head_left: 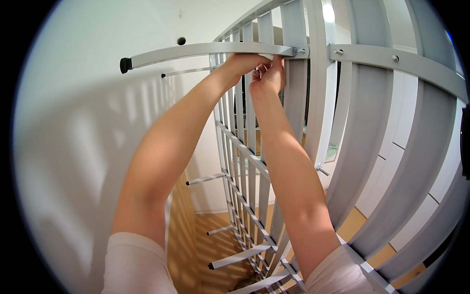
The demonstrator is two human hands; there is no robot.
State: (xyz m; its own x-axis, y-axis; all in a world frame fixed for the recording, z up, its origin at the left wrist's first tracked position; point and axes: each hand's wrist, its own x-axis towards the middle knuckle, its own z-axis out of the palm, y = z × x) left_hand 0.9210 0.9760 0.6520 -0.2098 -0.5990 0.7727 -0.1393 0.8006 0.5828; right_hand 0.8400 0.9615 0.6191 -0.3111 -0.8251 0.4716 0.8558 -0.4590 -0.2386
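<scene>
A silver metal slatted frame [421, 67], like a bed base, stands on its side in front of me. A square-tube leg [196, 48] with a black end cap [126, 65] sticks out from it to the left. Both my arms reach up to where this leg meets the frame. My left hand [248, 63] is just under the leg, its fingers curled in toward my other hand. Close beside it, my right hand [270, 78] has its fingers bent and pinched together near the joint. Whatever small thing the fingers hold is hidden. A bolt [301, 51] shows at the leg's end.
More bolts [339, 52] stick out of the rail, and another bolt [322, 170] lower down. Several other legs [240, 257] with black caps project leftward below. A pale wall [68, 122] rises close on the left. Wooden flooring [210, 230] lies beneath.
</scene>
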